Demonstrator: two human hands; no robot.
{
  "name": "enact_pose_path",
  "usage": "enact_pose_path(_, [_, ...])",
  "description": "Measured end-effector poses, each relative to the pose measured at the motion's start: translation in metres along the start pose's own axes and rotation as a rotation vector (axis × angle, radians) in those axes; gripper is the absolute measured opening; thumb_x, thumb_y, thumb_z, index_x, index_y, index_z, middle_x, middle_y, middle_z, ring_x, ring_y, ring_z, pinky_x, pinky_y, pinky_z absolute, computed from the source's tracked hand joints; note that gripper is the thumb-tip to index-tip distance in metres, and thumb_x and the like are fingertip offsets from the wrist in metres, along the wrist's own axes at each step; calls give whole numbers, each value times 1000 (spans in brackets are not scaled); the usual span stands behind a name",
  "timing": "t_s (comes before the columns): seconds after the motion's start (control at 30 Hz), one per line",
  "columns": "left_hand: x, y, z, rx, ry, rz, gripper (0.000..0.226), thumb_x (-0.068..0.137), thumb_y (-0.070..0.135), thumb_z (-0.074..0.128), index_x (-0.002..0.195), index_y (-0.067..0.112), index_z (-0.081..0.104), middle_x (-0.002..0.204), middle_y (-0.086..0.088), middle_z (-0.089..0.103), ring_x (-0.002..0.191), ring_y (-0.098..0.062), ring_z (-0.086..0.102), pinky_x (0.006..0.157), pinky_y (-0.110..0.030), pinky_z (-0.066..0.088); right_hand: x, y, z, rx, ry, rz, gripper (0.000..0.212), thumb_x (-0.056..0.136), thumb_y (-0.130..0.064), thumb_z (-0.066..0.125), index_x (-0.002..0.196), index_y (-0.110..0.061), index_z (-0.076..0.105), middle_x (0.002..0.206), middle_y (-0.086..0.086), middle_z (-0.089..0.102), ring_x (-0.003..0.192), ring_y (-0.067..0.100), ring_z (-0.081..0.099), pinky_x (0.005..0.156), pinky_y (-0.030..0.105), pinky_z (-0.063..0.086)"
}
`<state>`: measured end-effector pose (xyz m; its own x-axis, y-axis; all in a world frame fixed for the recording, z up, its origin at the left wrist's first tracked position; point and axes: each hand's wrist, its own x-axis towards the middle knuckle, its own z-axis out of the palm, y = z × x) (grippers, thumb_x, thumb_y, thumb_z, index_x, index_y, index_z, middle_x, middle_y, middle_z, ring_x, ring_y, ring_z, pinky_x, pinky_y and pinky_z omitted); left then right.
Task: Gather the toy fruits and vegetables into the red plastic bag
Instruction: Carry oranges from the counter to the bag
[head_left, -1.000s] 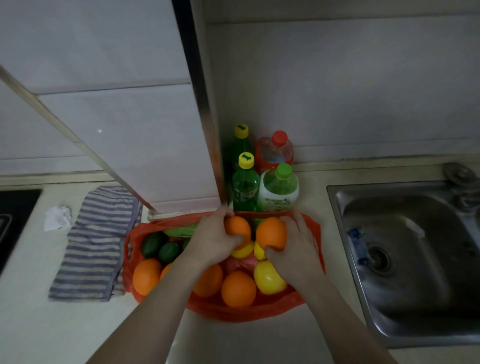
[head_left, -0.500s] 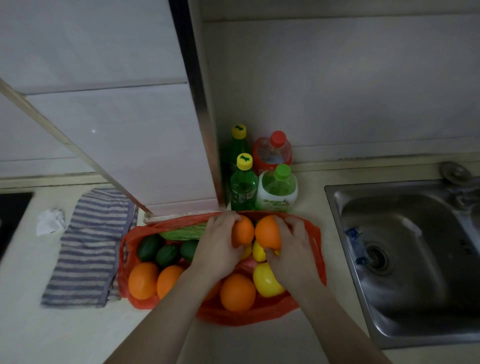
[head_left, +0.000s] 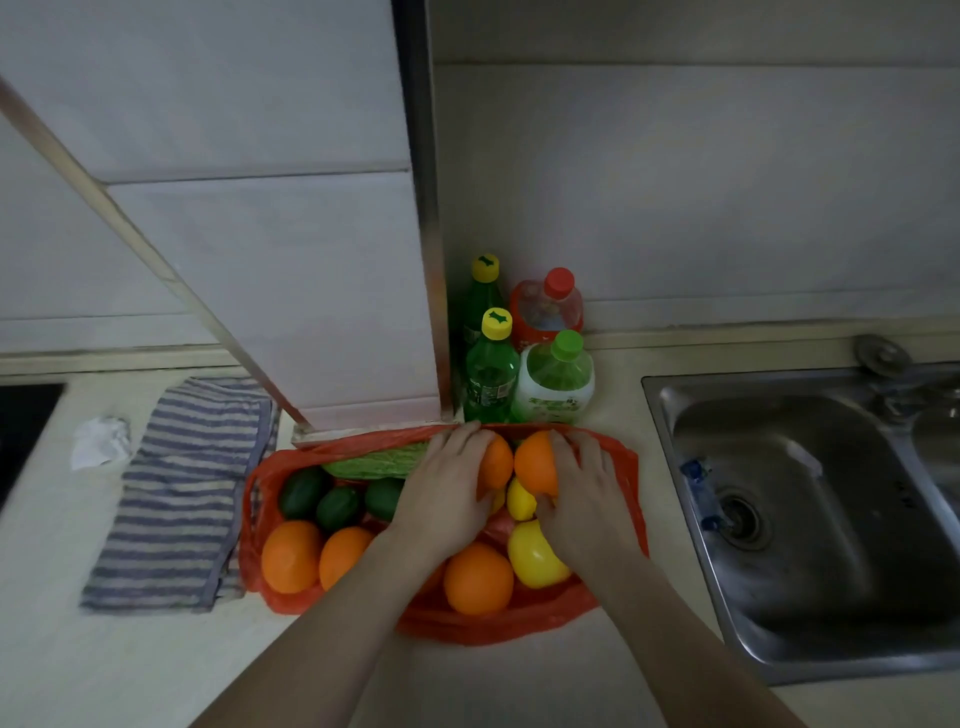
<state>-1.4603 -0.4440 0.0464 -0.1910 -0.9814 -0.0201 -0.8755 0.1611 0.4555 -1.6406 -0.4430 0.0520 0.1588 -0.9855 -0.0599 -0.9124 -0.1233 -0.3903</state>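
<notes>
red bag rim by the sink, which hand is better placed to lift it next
Right hand, probably: it lies beside that rim; the left hand is farther off. Both grip oranges.

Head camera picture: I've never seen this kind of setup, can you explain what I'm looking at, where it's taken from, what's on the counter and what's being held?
No machine here: a person wears a camera on the head, so the picture looks forward and down at their own bare arms. The left hand grips the left-hand orange and the right hand grips the right-hand orange, side by side over the red plastic bag, open on the counter. In the bag lie more oranges, yellow lemons and dark green fruits. Left of it lie a striped cloth and crumpled paper; four bottles stand behind it, and a steel sink is to the right.
</notes>
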Motion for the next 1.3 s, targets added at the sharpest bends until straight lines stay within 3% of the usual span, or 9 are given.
enact_pose_path(0.47, [-22,-6,-23,51,8,44,70,85,38,61,147,19,32,152,-4,33,138,-26,31,111,-40,34,-21,-19,-24,-138,-62,40,76,86,-30,60,148,-18,18,150,10,24,132,30,30,104,37,36])
enact_pose_path(0.83, [-62,19,-55,118,76,57,69,90,45,54,149,19,30,157,-6,28,144,-26,26,117,-41,25,-73,-40,-59,-204,47,-16,65,89,-37,52,146,-17,26,151,6,28,136,24,28,108,37,36])
enact_pose_path(1.1, [-118,50,-83,231,178,52,60,91,44,47,145,20,36,149,-4,40,134,-24,37,111,-41,31,-128,-47,-85,-190,140,-104,56,92,-38,43,143,-15,36,150,7,35,139,27,28,114,43,28])
enact_pose_path(1.3, [-188,77,-92,252,204,-46,57,95,46,40,144,19,40,152,-7,39,140,-28,33,116,-40,23,-179,-57,-106,-141,200,-177,52,97,-37,39,144,-15,37,151,8,35,140,27,27,117,41,21])
